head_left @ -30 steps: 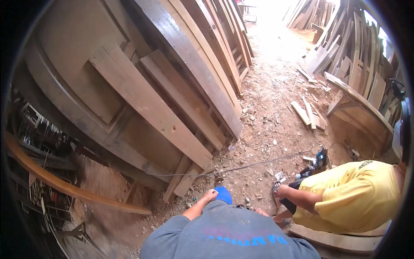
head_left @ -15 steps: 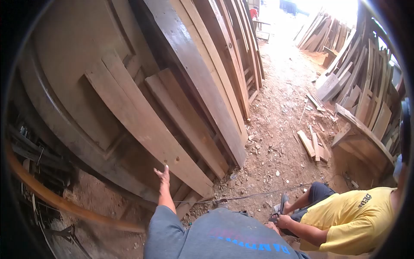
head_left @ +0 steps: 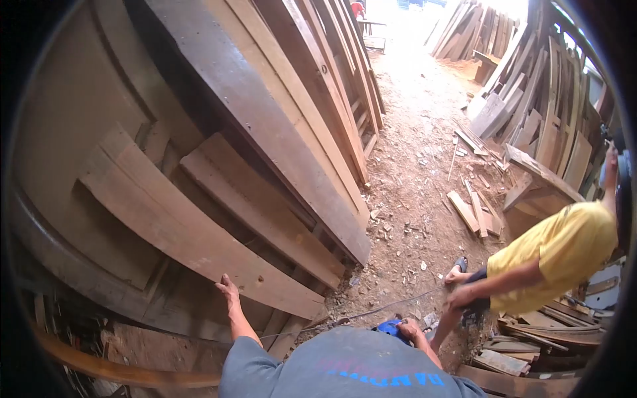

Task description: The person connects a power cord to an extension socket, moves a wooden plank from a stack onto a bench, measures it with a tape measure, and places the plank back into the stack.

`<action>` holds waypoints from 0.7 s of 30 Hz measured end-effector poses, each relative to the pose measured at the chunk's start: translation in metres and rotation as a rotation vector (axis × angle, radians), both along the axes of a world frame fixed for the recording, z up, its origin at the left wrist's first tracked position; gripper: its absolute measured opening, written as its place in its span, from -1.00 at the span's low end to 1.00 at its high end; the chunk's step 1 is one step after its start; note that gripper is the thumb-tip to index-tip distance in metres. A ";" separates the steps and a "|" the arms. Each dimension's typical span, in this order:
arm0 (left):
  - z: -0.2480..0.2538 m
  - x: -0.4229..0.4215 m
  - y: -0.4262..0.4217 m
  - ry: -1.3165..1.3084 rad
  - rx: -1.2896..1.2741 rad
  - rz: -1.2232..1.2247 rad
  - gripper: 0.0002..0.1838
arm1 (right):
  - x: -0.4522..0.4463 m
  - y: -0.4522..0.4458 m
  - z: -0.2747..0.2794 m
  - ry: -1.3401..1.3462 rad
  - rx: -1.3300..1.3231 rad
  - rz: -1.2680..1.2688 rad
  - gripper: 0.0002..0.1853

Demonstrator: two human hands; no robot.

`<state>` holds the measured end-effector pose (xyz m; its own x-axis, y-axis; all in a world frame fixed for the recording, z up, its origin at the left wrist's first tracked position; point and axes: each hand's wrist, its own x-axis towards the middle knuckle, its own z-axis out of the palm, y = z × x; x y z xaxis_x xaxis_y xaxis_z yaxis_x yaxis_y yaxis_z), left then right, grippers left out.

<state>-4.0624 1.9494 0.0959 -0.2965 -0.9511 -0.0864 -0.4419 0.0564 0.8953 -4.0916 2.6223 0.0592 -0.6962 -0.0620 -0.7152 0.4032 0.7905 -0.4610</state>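
My left hand (head_left: 229, 289) reaches to the lower edge of a long wooden plank (head_left: 179, 229); its fingers are bent at that edge and appear to grip it. The plank leans at a slant against a large panelled door (head_left: 63, 146). Close in front of my grey shirt, my right hand (head_left: 410, 328) is closed on a blue power tool (head_left: 388, 327). Most of the tool is hidden behind my body, so its exact kind does not show. A thin dark cable (head_left: 378, 310) runs over the ground near it.
A second board (head_left: 259, 209) and tall door panels (head_left: 265, 126) lean along the left. At right stands a person in a yellow shirt (head_left: 557, 255), close by. Offcuts (head_left: 474, 212) litter the ground, stacked planks (head_left: 551, 106) line the right, and scrap wood (head_left: 511, 358) lies lower right.
My left hand has gone from spread fingers to bent fingers at the plank's edge. My right hand and the blue tool have come into view. The person in yellow has straightened up.
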 end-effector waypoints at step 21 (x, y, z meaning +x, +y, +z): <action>-0.171 -0.136 0.366 -0.512 0.401 -0.668 -0.71 | -0.225 0.189 -0.045 -0.073 -0.022 0.091 -0.52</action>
